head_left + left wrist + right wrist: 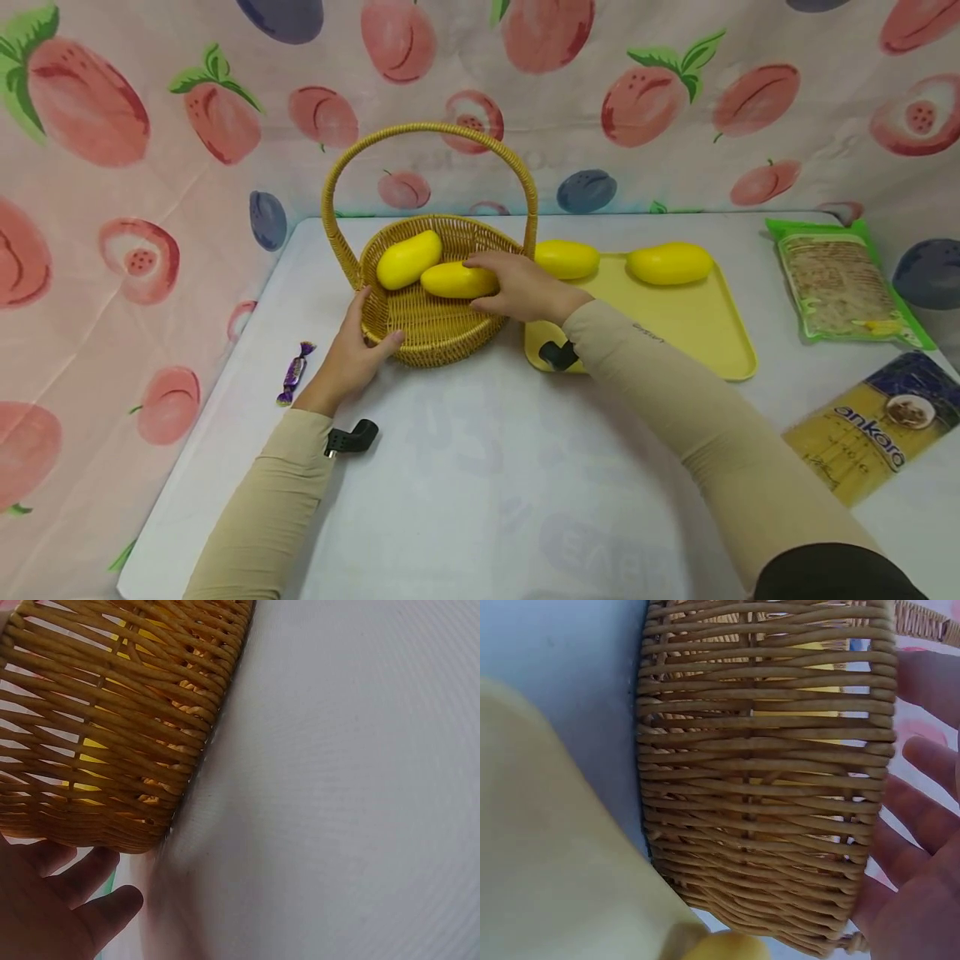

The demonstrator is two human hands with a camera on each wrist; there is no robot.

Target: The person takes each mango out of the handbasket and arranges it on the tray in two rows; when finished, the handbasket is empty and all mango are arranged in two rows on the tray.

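A round wicker basket [420, 333] with a tall hoop handle stands on the white table and holds two yellow mangoes. My right hand [525, 292] reaches over its right rim and holds the nearer mango [453, 281] by its right end, fingers on top and thumb below. The other mango [408, 258] lies behind it. My left hand [352, 354] grips the basket's front left wall, thumb on the outside. The left wrist view shows the basket's weave [112, 750] above my left hand [52, 900]. The right wrist view has the basket wall [765, 787] beside my right hand [922, 862].
A yellow tray [697, 333] right of the basket carries two more mangoes [567, 259] [670, 262]. A purple wrapped candy [295, 372] lies at the left. A green food packet [840, 283] and a yellow and blue packet [877, 429] lie at the right. Fruit-print cloth walls surround the table.
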